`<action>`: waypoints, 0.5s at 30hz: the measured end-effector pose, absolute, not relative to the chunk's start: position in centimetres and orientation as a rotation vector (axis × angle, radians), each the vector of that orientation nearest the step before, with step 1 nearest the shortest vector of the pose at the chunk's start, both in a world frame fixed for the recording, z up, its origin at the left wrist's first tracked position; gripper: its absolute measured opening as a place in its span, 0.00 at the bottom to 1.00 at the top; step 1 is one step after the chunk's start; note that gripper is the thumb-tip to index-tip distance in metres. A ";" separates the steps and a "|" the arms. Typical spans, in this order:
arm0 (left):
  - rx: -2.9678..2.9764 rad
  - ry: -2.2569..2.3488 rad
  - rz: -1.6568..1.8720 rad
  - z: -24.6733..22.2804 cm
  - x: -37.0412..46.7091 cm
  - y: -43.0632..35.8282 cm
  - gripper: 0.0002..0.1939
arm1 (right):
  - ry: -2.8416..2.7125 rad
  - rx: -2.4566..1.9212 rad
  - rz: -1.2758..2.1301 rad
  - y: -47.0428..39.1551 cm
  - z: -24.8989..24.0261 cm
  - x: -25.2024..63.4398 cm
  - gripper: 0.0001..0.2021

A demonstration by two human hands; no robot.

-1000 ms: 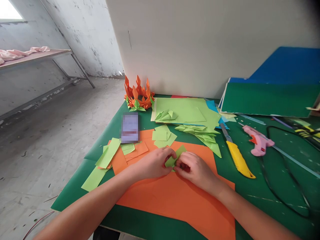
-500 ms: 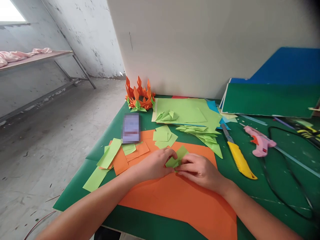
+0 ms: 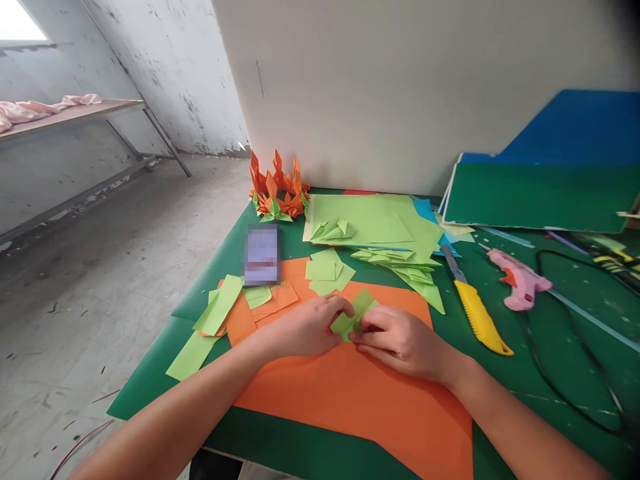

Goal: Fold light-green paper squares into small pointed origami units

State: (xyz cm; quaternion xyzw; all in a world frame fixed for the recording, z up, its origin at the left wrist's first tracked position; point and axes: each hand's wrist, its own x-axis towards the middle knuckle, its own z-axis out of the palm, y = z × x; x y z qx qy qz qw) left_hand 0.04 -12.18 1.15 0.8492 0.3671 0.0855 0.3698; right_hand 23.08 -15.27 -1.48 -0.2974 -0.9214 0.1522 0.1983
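Observation:
Between my two hands is a small green paper piece [image 3: 361, 310], above a large orange sheet [image 3: 350, 393]. My left hand [image 3: 317, 327] grips its left side with curled fingers. On the right, my right hand [image 3: 400, 337] pinches its lower right edge; the fingertips partly cover the paper. Small green squares [image 3: 327, 270] lie just beyond my hands. Orange paper pieces [image 3: 275, 303] and green strips [image 3: 220, 307] are spread to the left. Folded green pieces [image 3: 410, 267] are piled behind my right hand.
An orange paper crown [image 3: 277, 190] stands at the back left, behind a phone [image 3: 262, 255]. Green sheets [image 3: 370, 217] lie at the back. To the right are a yellow cutter [image 3: 480, 317], a pink glue gun [image 3: 523, 280] with its black cord, and a green board [image 3: 535, 197].
The fingers of my right hand have shifted slightly on the small green paper. My left hand keeps nearly the same grip. The whole view has moved a little.

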 end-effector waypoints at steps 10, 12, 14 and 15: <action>2.149 0.914 0.186 1.3 -0.6 -12.0 0.23 | -2.559 -0.849 0.450 -15.4 -1.8 22.9 0.13; 2.145 0.921 0.171 1.5 -0.5 -12.0 0.23 | -2.559 -0.853 0.447 -15.4 -2.0 22.9 0.13; 2.134 0.944 0.147 1.8 -0.4 -12.0 0.23 | -2.555 -0.855 0.439 -15.4 -2.0 22.9 0.13; 2.129 0.954 0.143 1.8 -0.3 -12.1 0.22 | -2.551 -0.853 0.436 -15.5 -2.0 22.9 0.13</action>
